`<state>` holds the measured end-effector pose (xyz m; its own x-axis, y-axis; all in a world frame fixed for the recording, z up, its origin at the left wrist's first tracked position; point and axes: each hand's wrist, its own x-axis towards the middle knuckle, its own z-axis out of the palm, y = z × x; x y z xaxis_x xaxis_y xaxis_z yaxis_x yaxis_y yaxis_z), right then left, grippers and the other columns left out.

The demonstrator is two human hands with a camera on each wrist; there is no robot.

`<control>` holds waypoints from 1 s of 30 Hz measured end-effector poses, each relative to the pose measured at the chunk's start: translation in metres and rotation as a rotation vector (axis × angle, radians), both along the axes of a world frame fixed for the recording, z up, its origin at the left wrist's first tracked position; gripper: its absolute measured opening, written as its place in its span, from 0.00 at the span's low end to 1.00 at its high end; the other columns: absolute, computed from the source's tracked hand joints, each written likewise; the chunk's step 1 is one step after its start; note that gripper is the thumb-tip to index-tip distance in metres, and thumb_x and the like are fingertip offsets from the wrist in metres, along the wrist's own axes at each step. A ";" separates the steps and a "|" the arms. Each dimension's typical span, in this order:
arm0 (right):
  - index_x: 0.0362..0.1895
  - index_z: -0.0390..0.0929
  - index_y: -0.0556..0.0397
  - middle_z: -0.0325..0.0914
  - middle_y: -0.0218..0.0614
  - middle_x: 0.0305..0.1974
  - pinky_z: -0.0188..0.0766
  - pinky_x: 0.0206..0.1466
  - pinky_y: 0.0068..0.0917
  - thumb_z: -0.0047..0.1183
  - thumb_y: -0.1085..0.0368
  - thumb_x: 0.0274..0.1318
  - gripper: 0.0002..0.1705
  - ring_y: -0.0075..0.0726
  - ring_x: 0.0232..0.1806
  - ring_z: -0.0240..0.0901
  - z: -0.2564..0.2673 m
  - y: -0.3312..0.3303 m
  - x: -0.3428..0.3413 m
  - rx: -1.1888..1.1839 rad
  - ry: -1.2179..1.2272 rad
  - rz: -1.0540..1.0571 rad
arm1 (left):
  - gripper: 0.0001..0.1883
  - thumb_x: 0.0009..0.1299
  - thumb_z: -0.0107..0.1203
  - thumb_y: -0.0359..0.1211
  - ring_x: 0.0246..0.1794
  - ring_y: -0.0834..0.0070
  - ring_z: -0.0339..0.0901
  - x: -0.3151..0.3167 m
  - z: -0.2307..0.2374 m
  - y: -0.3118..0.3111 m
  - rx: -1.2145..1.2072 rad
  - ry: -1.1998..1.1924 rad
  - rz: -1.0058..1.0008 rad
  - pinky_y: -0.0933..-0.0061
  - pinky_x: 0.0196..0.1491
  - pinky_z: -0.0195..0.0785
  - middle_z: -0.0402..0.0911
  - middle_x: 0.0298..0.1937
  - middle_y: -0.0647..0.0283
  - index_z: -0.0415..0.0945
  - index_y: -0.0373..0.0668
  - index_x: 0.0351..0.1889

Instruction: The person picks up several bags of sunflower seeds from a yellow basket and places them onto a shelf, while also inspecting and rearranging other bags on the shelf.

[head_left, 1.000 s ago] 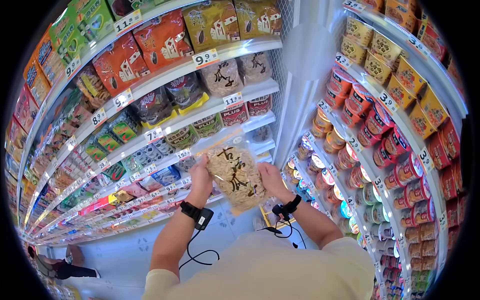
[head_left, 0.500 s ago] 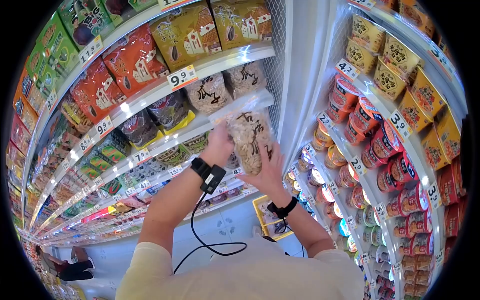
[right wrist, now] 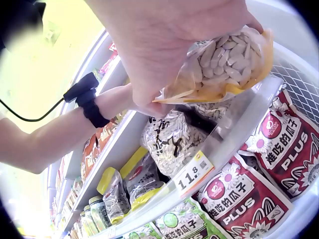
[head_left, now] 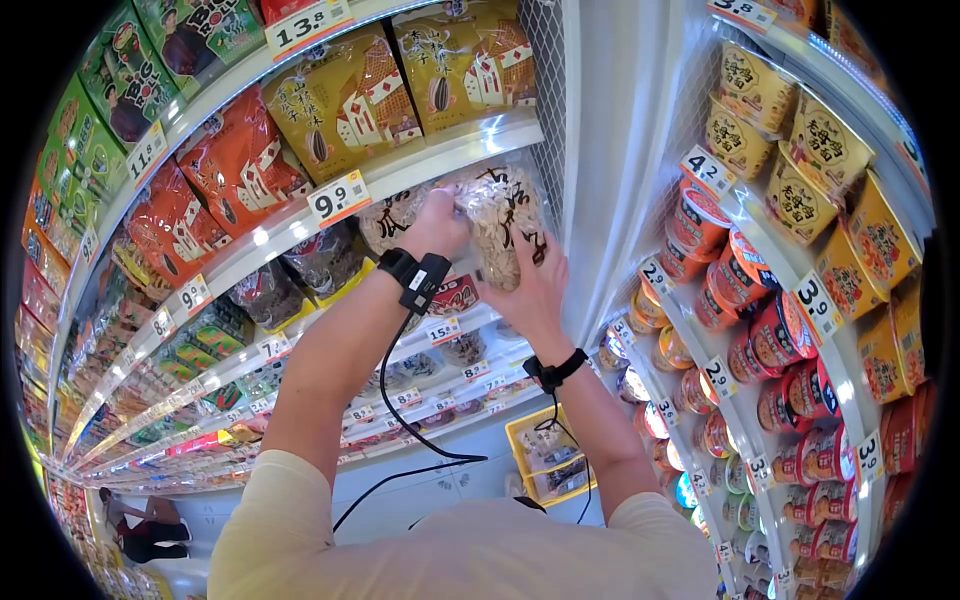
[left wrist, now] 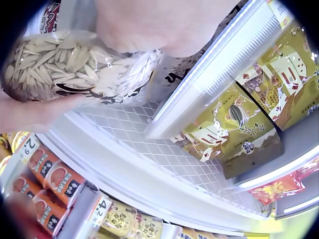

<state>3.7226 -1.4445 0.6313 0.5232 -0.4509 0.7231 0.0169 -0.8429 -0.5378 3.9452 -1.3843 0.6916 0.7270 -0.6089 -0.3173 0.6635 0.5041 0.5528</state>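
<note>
Both hands hold a clear bag of sunflower seeds (head_left: 507, 225) with black brush lettering, at the right end of a shelf. My left hand (head_left: 438, 228) grips its left side near the upper part. My right hand (head_left: 535, 290) holds the lower right, fingers spread over the front and thumb at the lower left. From the right wrist view, the bag's yellowish bottom edge (right wrist: 224, 92) shows under the palm, close over the shelf lip. A matching bag of seeds (right wrist: 172, 142) stands on that shelf, just left of the held one and partly hidden by the left hand.
A price rail (right wrist: 199, 172) edges the shelf, with red seed bags (right wrist: 249, 204) below. Gold bags (head_left: 345, 100) stand on the shelf above. A wire mesh panel (head_left: 548, 100) closes the right end. Cup noodles (head_left: 745, 275) fill the right-hand shelves. A yellow basket (head_left: 515, 430) sits on the floor.
The bag has moved up and forward from in front of the body to the shelf beside the matching bag. The right hand has shifted from its right edge to its lower front.
</note>
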 end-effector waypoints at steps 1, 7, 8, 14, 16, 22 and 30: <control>0.74 0.67 0.32 0.56 0.58 0.68 0.52 0.71 0.61 0.74 0.47 0.35 0.55 0.68 0.68 0.55 0.002 -0.004 0.008 -0.015 -0.035 -0.008 | 0.15 0.85 0.37 0.33 0.62 0.54 0.78 -0.007 0.014 -0.001 -0.027 -0.036 0.003 0.49 0.72 0.68 0.78 0.62 0.47 0.69 0.35 0.61; 0.73 0.70 0.30 0.60 0.55 0.65 0.55 0.68 0.61 0.72 0.47 0.37 0.52 0.64 0.64 0.58 -0.003 -0.021 0.061 -0.051 -0.134 -0.041 | 0.14 0.81 0.42 0.29 0.60 0.52 0.77 0.069 -0.046 0.005 0.714 -1.226 0.117 0.53 0.68 0.69 0.80 0.59 0.47 0.72 0.34 0.59; 0.72 0.71 0.30 0.59 0.55 0.65 0.55 0.68 0.61 0.72 0.46 0.37 0.51 0.65 0.64 0.58 -0.010 -0.022 0.070 -0.069 -0.146 -0.042 | 0.14 0.79 0.44 0.28 0.58 0.51 0.78 0.070 -0.048 0.009 0.884 -1.427 0.173 0.53 0.66 0.70 0.80 0.57 0.46 0.73 0.34 0.58; 0.72 0.72 0.29 0.58 0.57 0.68 0.52 0.69 0.65 0.70 0.44 0.39 0.49 0.68 0.67 0.56 -0.014 -0.022 0.095 -0.120 -0.152 -0.047 | 0.10 0.73 0.51 0.24 0.50 0.60 0.76 0.081 -0.052 0.017 0.649 -1.382 0.382 0.62 0.54 0.72 0.80 0.49 0.53 0.77 0.35 0.50; 0.72 0.72 0.28 0.57 0.58 0.70 0.51 0.69 0.66 0.70 0.44 0.39 0.49 0.69 0.68 0.55 -0.001 -0.019 0.089 -0.088 -0.134 -0.013 | 0.08 0.73 0.51 0.24 0.50 0.58 0.76 0.066 -0.032 0.002 0.415 -0.894 0.415 0.62 0.53 0.71 0.81 0.48 0.52 0.78 0.35 0.47; 0.73 0.71 0.27 0.58 0.58 0.69 0.52 0.68 0.65 0.69 0.48 0.37 0.50 0.68 0.68 0.56 0.003 -0.022 0.097 -0.073 -0.072 -0.042 | 0.09 0.73 0.51 0.28 0.54 0.53 0.77 0.192 -0.130 0.022 0.603 -1.553 0.092 0.61 0.54 0.72 0.82 0.50 0.46 0.80 0.37 0.46; 0.73 0.71 0.33 0.63 0.55 0.65 0.57 0.65 0.60 0.65 0.51 0.39 0.48 0.63 0.62 0.63 0.020 -0.043 0.123 -0.125 -0.122 -0.106 | 0.14 0.80 0.48 0.30 0.54 0.62 0.78 0.146 -0.084 -0.002 0.666 -1.663 0.284 0.69 0.62 0.73 0.82 0.58 0.54 0.76 0.39 0.59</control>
<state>3.8455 -1.4873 0.6513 0.3831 -0.4012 0.8321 -0.0168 -0.9036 -0.4280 4.0916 -1.3862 0.6072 0.5531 -0.5121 0.6572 -0.7886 -0.0674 0.6112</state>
